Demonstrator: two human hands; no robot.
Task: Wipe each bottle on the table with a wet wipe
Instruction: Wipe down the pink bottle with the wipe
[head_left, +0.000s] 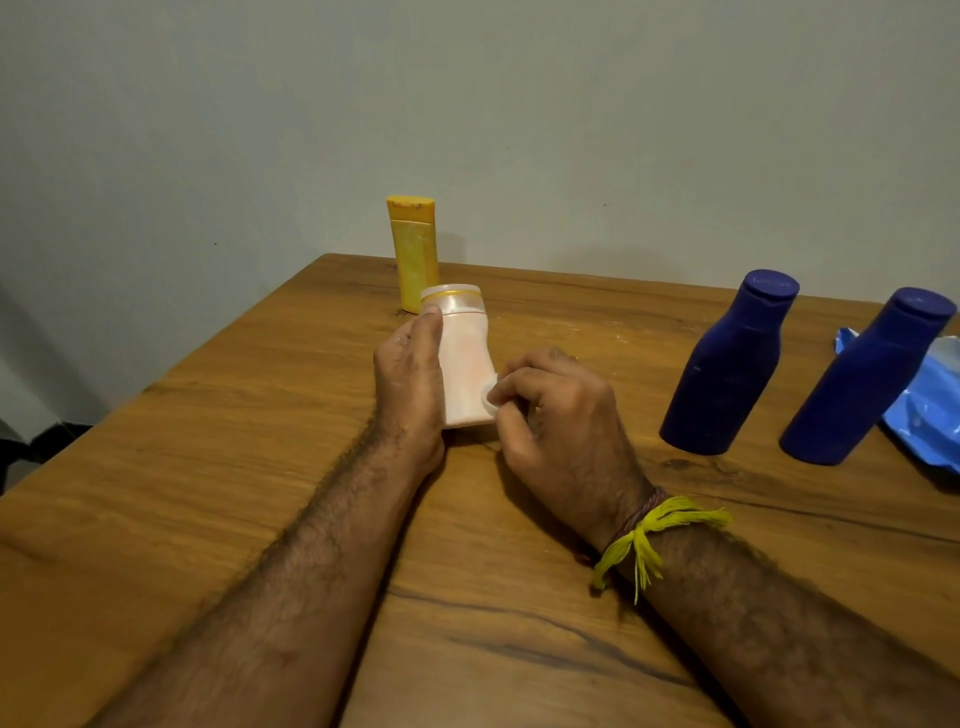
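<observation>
We steady the pink bottle (465, 358) upright at mid-table (208, 467) with the left hand (410, 379), fingers wrapped round its far side, so it cannot slide under rubbing. The right hand (550, 410) pinches a small white wipe (491, 402) against the bottle's lower right flank. Farther right stand two blue bottles (727, 364), beside a blue pack (930, 410). Behind, near the edge, stands the yellow bottle (414, 254). We read no label or brand anywhere.

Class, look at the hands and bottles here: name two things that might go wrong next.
1. The left hand grips the pale pink bottle from one side only; hard rubbing by the right hand with the wet wipe might tip it.
2. The yellow bottle stands right behind and might get knocked.
</observation>
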